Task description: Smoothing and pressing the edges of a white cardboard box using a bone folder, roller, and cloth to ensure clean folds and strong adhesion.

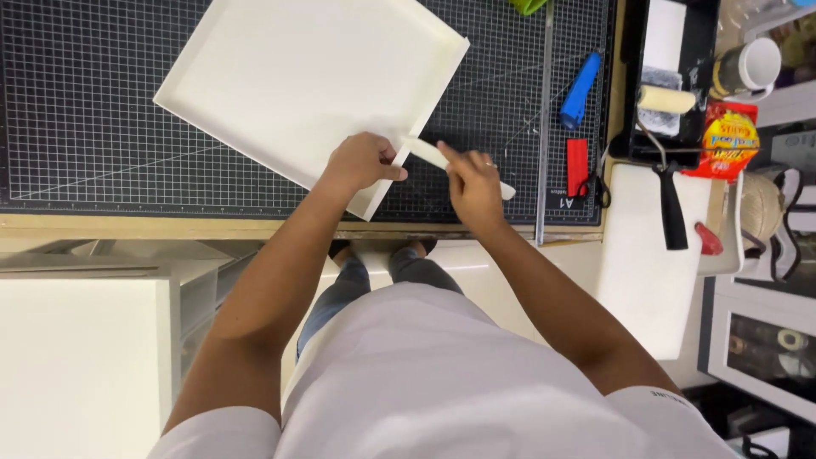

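A large white square tray [297, 76] lies tilted on a black gridded cutting mat [76, 127]. My left hand [361, 161] grips the tray's near corner edge. My right hand [473, 183] holds a narrow white flat tool [429, 154], its tip meeting the tray's corner beside my left thumb; the other end pokes out past my fingers.
A long metal ruler [542, 127] stands along the mat's right side. A blue tool [580, 89] and a red cutter [577, 166] lie right of it. A black paint tray [710, 76] with a roller [666, 100] sits further right, beside a white board [650, 255] and a mug [752, 66].
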